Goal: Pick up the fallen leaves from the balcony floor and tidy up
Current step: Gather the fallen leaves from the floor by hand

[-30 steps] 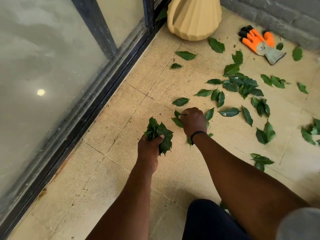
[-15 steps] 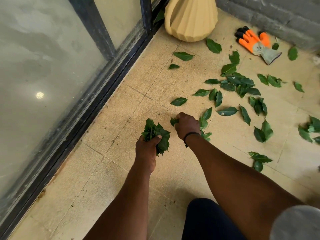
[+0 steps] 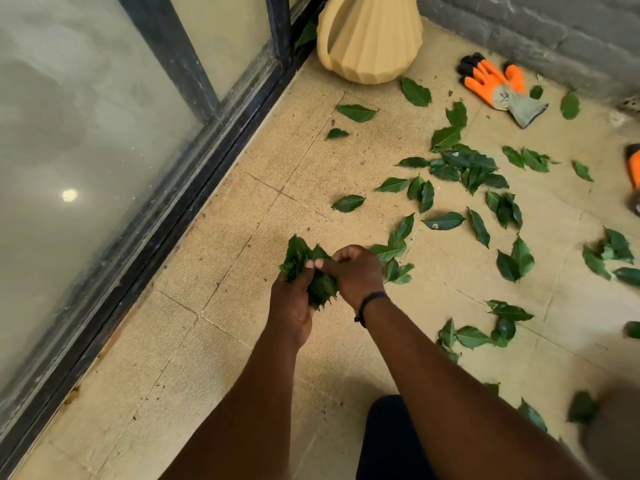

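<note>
My left hand [image 3: 291, 303] is closed around a bunch of green leaves [image 3: 304, 265], held just above the tan tiled floor [image 3: 214, 348]. My right hand [image 3: 356, 275] presses against that bunch from the right, fingers curled onto the leaves. Several loose leaves [image 3: 460, 168] lie scattered over the floor to the right and ahead, the nearest leaves [image 3: 394, 251] just beyond my right hand. More leaves [image 3: 485, 334] lie beside my right forearm.
A cream ribbed vase [image 3: 370, 36] stands at the far corner by the dark-framed glass door [image 3: 194, 140] on the left. An orange and grey work glove [image 3: 498, 84] lies near the grey brick wall [image 3: 540, 32]. Another orange object [image 3: 633, 168] shows at the right edge.
My right hand lifted off the floor and came left to meet the bunch in my left hand. The left hand stayed closed on the leaves.
</note>
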